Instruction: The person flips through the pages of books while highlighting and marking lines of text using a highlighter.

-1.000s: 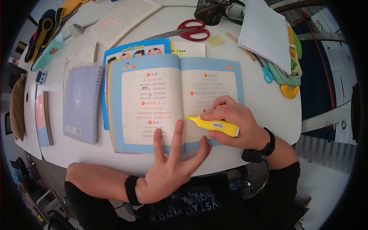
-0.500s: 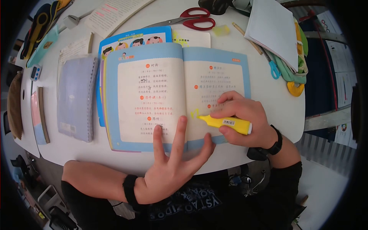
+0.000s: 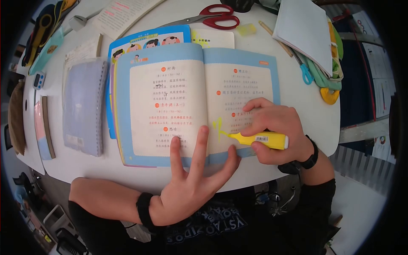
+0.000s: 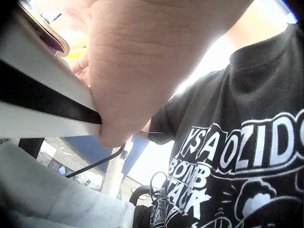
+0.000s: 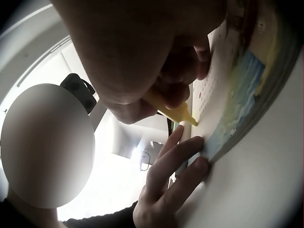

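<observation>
An open book with blue-bordered pages of printed verse lies on the table. My left hand rests across its lower part, fingers spread and nearly straight over the middle fold. Between thumb and fingers, my right hand pinches a yellow highlighter, its tip at the lower left of the right page. Fresh yellow strokes show on the paper beside that tip. In the right wrist view the highlighter's tip meets the page close to the left hand's fingers. The left wrist view shows mostly palm.
Beyond the book lie a blue picture-covered book, red-handled scissors and a yellow sticky pad. A spiral notebook is on the left. White paper, a pencil and blue-handled scissors are at right.
Yellow strokes have appeared and grown on the right page. My right hand has moved slightly right and down with the highlighter. The left hand stays on the book; the head view has shifted a little.
</observation>
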Motion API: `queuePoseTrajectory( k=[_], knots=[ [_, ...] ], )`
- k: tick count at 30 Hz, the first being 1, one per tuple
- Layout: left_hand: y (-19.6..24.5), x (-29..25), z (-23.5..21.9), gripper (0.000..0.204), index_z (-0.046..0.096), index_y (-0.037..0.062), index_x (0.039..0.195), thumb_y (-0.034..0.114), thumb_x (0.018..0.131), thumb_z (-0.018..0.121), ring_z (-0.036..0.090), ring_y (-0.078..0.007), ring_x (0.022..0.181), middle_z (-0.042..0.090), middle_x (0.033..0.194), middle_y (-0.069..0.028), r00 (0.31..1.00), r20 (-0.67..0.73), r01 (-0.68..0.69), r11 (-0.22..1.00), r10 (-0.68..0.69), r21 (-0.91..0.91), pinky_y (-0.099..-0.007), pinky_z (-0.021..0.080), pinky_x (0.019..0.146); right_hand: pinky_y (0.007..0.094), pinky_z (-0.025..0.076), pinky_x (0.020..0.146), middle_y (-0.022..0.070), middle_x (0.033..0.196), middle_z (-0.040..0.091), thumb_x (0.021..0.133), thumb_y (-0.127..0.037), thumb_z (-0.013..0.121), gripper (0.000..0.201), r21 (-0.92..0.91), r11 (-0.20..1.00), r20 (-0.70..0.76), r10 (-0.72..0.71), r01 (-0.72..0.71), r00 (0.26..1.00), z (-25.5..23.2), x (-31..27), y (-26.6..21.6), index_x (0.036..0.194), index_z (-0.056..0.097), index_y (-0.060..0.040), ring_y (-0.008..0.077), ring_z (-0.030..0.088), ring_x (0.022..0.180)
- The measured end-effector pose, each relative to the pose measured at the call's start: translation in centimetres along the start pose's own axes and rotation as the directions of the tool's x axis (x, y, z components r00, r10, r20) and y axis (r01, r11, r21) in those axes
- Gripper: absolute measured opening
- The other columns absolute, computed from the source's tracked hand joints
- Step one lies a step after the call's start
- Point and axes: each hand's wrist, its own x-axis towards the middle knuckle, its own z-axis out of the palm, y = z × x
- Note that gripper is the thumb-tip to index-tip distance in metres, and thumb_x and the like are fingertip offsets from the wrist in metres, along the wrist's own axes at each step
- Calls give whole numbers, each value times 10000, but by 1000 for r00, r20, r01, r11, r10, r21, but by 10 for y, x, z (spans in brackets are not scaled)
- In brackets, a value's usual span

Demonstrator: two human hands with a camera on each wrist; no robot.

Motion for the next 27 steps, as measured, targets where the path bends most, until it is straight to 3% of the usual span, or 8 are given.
queuePoseTrajectory(
  k=[1, 6, 9, 18, 25, 27],
  knots=[
    [0, 0, 0, 448, 699, 293, 1354, 366, 913, 686, 487, -517, 1404, 520, 1417, 73, 1000, -1, -4, 1000, 4, -16, -799, 370, 1046, 464, 551, 986, 73, 895, 736, 773, -76, 776, 210, -3, 1000, -3, -2, 2, 1000, -1, -1, 0, 981, 749, -59, 284, 685, 810],
    [0, 0, 0, 433, 705, 292, 1341, 369, 915, 689, 484, -520, 1406, 522, 1408, 71, 1000, 12, -10, 999, 11, -35, -806, 369, 1036, 360, 592, 905, 100, 1007, 750, 789, -62, 747, 250, -13, 1000, -134, 14, -16, 991, 4, 0, 5, 1038, 731, -40, 297, 738, 911],
    [0, -1, 0, 435, 706, 294, 1336, 371, 908, 691, 480, -525, 1408, 523, 1407, 69, 1000, 10, -9, 999, 10, -39, -809, 371, 1032, 328, 599, 866, 107, 1030, 754, 795, -50, 746, 294, -12, 1000, -125, 14, -16, 992, 4, 1, 6, 1088, 716, -36, 286, 754, 927],
    [-1, -1, 0, 437, 706, 296, 1331, 380, 903, 688, 473, -537, 1406, 522, 1413, 60, 1000, 8, -29, 1000, 29, -3, -817, 382, 1017, 321, 594, 832, 101, 1048, 758, 829, -33, 755, 297, -1, 997, -146, 81, -82, 986, 6, 1, 3, 1123, 711, -44, 254, 761, 937],
    [-2, -1, 2, 426, 708, 286, 1321, 374, 904, 692, 487, -536, 1394, 519, 1409, 59, 999, 5, -33, 999, 33, -18, -808, 406, 985, 316, 591, 822, 92, 1047, 757, 850, -49, 764, 294, -91, 996, -82, 19, -26, 996, 5, 2, 5, 1140, 716, -55, 254, 759, 909],
    [-1, -1, 4, 422, 708, 283, 1321, 376, 910, 693, 495, -531, 1390, 519, 1406, 60, 1000, -6, -29, 1000, 29, -4, -801, 414, 983, 315, 591, 816, 86, 1033, 751, 840, -55, 769, 295, -33, 992, -172, 113, -120, 979, 8, 1, 4, 1133, 728, -55, 252, 750, 902]
  ],
)
